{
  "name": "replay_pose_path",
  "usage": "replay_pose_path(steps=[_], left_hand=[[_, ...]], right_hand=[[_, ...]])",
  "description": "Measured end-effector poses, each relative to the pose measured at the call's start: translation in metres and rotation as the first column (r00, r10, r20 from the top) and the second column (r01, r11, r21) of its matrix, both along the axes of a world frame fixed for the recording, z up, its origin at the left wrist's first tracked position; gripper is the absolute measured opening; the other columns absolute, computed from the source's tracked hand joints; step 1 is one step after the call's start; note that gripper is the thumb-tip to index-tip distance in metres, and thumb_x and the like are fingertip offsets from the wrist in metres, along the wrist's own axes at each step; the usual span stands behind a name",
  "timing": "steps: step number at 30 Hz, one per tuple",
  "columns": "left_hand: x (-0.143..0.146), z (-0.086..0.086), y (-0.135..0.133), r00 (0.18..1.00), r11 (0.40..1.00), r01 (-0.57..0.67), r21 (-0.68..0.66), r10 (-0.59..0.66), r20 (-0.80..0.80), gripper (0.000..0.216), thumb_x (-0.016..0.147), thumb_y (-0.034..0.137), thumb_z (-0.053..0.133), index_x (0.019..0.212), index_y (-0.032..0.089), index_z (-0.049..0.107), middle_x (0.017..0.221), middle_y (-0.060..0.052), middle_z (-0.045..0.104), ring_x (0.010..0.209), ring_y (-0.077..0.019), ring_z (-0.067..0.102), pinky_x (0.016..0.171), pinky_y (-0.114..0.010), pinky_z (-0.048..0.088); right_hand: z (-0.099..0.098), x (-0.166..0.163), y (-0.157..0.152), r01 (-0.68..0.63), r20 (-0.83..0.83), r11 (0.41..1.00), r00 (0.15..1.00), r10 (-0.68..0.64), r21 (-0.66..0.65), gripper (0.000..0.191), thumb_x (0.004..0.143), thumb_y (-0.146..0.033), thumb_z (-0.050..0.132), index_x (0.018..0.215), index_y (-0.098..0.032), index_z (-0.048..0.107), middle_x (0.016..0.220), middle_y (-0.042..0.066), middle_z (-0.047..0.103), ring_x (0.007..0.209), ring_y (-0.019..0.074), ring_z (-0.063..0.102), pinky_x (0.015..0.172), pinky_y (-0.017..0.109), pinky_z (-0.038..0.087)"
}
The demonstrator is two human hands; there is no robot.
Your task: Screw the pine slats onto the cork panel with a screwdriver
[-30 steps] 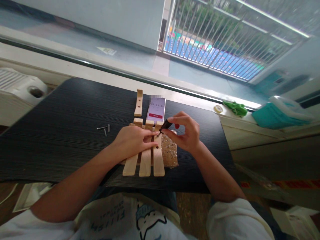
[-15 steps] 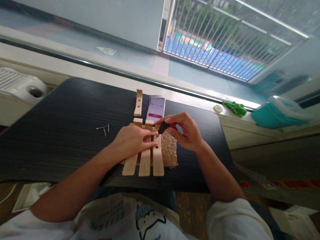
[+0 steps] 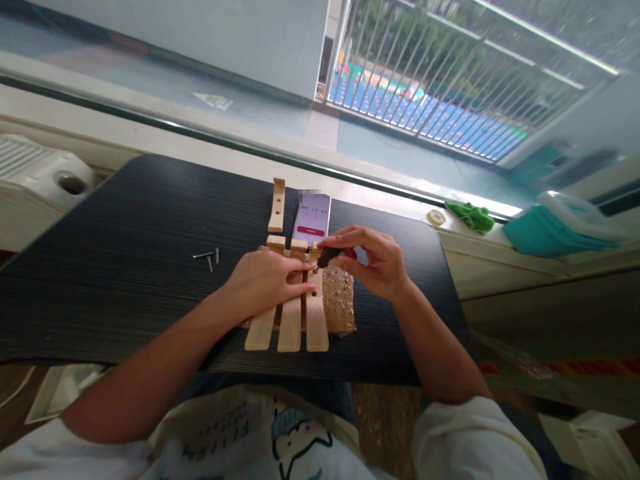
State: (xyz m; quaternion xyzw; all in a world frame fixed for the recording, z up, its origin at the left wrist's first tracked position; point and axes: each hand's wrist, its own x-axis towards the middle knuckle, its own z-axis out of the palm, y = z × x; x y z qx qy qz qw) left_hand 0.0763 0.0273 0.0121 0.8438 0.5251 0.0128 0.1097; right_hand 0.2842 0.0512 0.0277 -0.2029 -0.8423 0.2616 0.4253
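Observation:
My right hand (image 3: 377, 260) is closed round the dark handle of a short screwdriver (image 3: 330, 256), which slants down to the left. Its tip meets the upper part of the rightmost wooden hook piece (image 3: 316, 327), above a dark hole. Across that piece, a middle wooden piece (image 3: 289, 330) and a left one (image 3: 261, 331) lies my left hand (image 3: 263, 277), palm down. Its fingers are apart, with the fingertips beside the screwdriver tip. The three pieces rest side by side on a brown, bumpy block (image 3: 340, 303) that looks wrapped in clear film.
Several loose screws (image 3: 210, 263) lie left of my left hand on the black table (image 3: 125, 280). Beyond the pieces are another wooden hook piece (image 3: 277, 207) and a phone (image 3: 313, 217). A tape roll (image 3: 436, 217), green cloth (image 3: 470, 217) and teal bin (image 3: 537, 230) stand along the sill.
My right hand has turned and shifted slightly to the right, and the screwdriver handle leans lower. My left hand and the wooden pieces have stayed in place.

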Motion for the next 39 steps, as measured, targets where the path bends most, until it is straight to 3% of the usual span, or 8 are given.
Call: replay_pose_path(steps=[23, 32, 39], left_hand=[[0.0, 0.0, 0.0, 0.999, 1.0, 0.004, -0.002, -0.004, 0.032, 0.049, 0.083, 0.066, 0.051, 0.114, 0.033, 0.07, 0.086, -0.005, 0.076, 0.082, -0.0257, 0.07, 0.064, -0.03, 0.045], [0.001, -0.001, 0.0, 0.999, 1.0, -0.008, 0.008, 0.007, 0.038, 0.05, 0.082, 0.066, 0.051, 0.113, 0.031, 0.071, 0.095, -0.006, 0.077, 0.089, -0.0267, 0.07, 0.068, -0.031, 0.048], [-0.001, -0.003, 0.001, 0.999, 1.0, -0.005, 0.009, 0.004, 0.041, 0.052, 0.082, 0.066, 0.051, 0.115, 0.032, 0.07, 0.097, -0.006, 0.076, 0.09, -0.027, 0.07, 0.068, -0.032, 0.048]], right_hand=[[-0.001, -0.01, -0.001, 0.14, -0.117, 0.98, 0.985, -0.124, 0.142, 0.021, 0.079, -0.024, 0.074, 0.097, -0.021, 0.065, 0.08, -0.003, 0.063, 0.058, 0.0052, 0.049, 0.048, 0.021, 0.041], [-0.002, -0.015, -0.007, 0.229, -0.151, 0.956, 0.967, -0.203, 0.185, 0.021, 0.077, -0.018, 0.074, 0.096, -0.023, 0.064, 0.078, -0.003, 0.06, 0.061, 0.0072, 0.055, 0.054, 0.023, 0.048], [-0.005, -0.017, -0.007, 0.284, -0.14, 0.936, 0.956, -0.259, 0.207, 0.024, 0.079, -0.022, 0.072, 0.1, -0.024, 0.06, 0.078, -0.003, 0.06, 0.058, 0.0074, 0.051, 0.051, 0.024, 0.045]])
